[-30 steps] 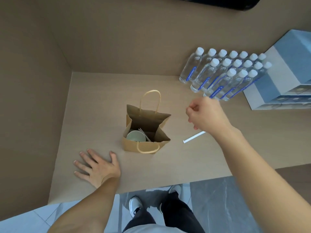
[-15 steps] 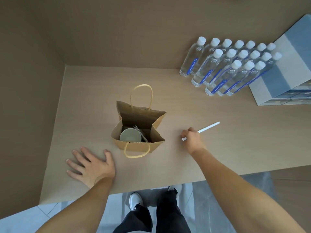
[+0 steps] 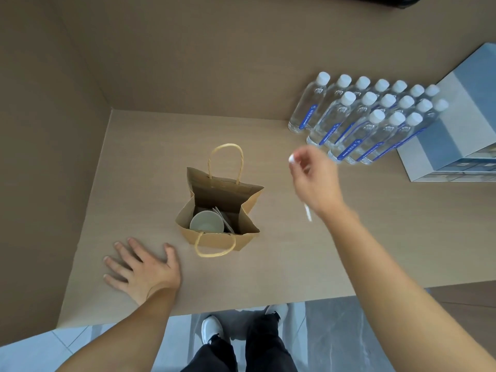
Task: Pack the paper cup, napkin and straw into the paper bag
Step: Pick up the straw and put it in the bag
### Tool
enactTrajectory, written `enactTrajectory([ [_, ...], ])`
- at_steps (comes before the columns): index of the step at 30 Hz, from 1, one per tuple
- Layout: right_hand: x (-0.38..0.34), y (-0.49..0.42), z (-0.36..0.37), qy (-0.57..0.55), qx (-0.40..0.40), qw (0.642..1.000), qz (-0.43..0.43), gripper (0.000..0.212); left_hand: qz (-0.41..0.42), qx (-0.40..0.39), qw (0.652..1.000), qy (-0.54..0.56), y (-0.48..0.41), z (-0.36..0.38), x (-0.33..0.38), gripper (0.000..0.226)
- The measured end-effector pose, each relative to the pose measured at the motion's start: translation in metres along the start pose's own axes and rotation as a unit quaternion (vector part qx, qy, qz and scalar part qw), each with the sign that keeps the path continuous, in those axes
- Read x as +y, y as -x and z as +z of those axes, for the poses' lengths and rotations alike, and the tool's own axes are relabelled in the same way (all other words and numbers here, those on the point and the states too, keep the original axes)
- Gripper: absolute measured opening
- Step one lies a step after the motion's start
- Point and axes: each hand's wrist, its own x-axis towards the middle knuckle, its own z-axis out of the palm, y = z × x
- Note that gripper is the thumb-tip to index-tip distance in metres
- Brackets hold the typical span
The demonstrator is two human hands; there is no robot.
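Note:
An open brown paper bag (image 3: 200, 185) with twine handles stands upright in the middle of the table. Inside it sits a pale paper cup (image 3: 206, 222), mouth up, with a folded napkin (image 3: 225, 220) leaning beside it. My right hand (image 3: 315, 181) is raised above the table to the right of the bag, pinching a white wrapped straw (image 3: 292, 158). The straw runs nearly upright through the hand, its lower end poking out below the palm. My left hand (image 3: 141, 268) lies flat on the table, fingers spread, left of the bag's front.
Several clear water bottles (image 3: 359, 122) with white caps stand in rows at the back right. A blue and white box (image 3: 456, 130) sits to their right. Brown walls close the table's left and back. The table's front edge (image 3: 268, 304) is near my legs.
My right hand has lifted the straw off the table and swung it up from lying flat to nearly upright. My left hand has stayed flat on the table.

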Motion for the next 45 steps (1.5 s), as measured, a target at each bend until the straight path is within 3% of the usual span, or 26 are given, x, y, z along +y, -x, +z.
enactTrajectory([
  [3, -0.068, -0.015, -0.047, -0.172, 0.047, 0.984, -0.019, 0.014, -0.003, -0.001, 1.0, 0.003, -0.001, 0.002, 0.0, 0.084],
  [7, -0.136, -0.002, -0.097, -0.293, 0.051, 0.949, -0.102, 0.012, -0.006, -0.003, 1.0, 0.004, -0.002, 0.002, 0.0, 0.084],
  [15, -0.177, 0.03, -0.116, -0.329, 0.032, 0.925, -0.188, 0.016, -0.004, -0.006, 1.0, 0.002, 0.0, -0.004, 0.002, 0.083],
  [22, -0.172, 0.039, -0.069, -0.315, -0.024, 0.934, -0.164, 0.016, -0.001, 0.001, 1.0, -0.003, 0.002, -0.006, 0.002, 0.084],
  [27, -0.153, 0.04, -0.02, -0.168, -0.093, 0.97, -0.152, 0.013, 0.0, 0.001, 1.0, -0.01, 0.001, -0.008, 0.002, 0.085],
  [31, -0.139, 0.035, 0.001, -0.025, -0.188, 0.971, -0.148, 0.013, -0.005, -0.012, 1.0, -0.012, 0.002, -0.014, 0.004, 0.086],
  [40, -0.14, 0.033, 0.027, 0.215, -0.323, 0.908, -0.161, 0.01, -0.005, -0.025, 1.0, -0.017, 0.004, -0.02, 0.005, 0.086],
  [45, -0.146, 0.036, 0.037, 0.311, -0.356, 0.866, -0.159, 0.016, 0.0, -0.014, 1.0, -0.009, 0.005, -0.018, 0.005, 0.086],
])
